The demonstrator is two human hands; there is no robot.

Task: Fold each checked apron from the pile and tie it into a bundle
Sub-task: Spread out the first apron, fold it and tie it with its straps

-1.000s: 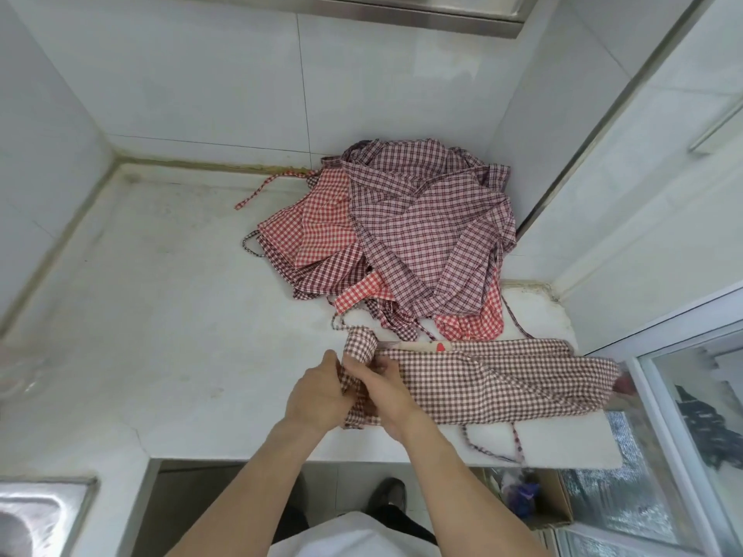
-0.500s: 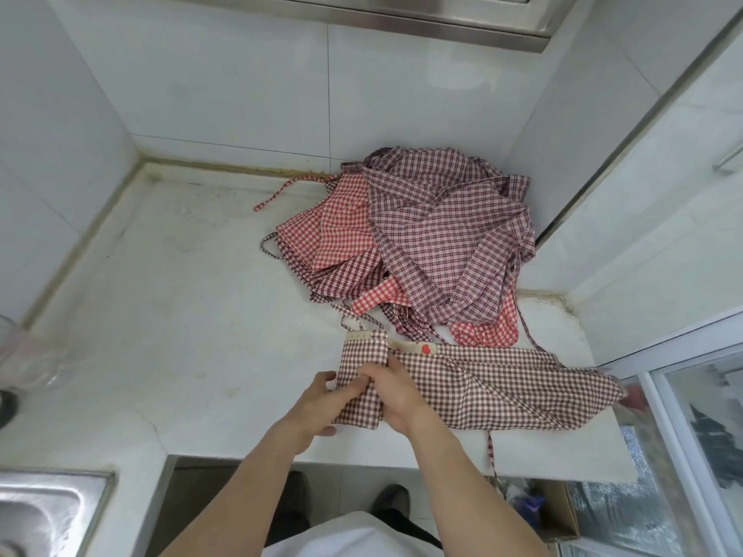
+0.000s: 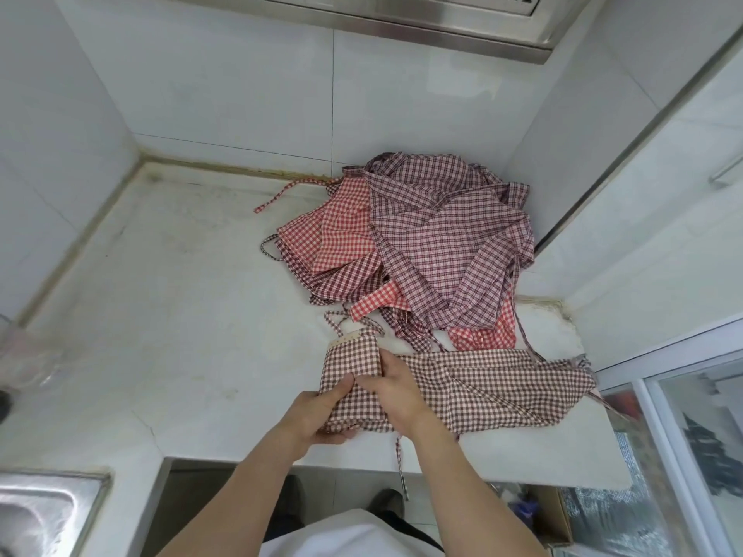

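Observation:
A brown-and-white checked apron point(image 3: 498, 389) lies folded into a long strip along the front of the white counter point(image 3: 169, 315). Its left end is turned over into a flat fold point(image 3: 354, 357). My left hand point(image 3: 317, 412) grips the near left corner of that fold, thumb on top. My right hand point(image 3: 396, 391) rests on the strip just right of the fold, fingers curled onto the cloth. One apron tie point(image 3: 402, 468) hangs over the counter's front edge. Behind lies the pile of checked aprons point(image 3: 426, 243), red and purple, against the back right corner.
A steel sink point(image 3: 44, 512) sits at the lower left. A clear plastic item point(image 3: 24, 355) stands at the left edge of the counter. A glass panel point(image 3: 699, 444) and a cardboard box point(image 3: 551, 512) are at the lower right. A steel hood point(image 3: 402, 18) hangs overhead.
The rolled left end of the apron has been laid flat into a wider fold. Both hands stayed on it, and the view shifted slightly.

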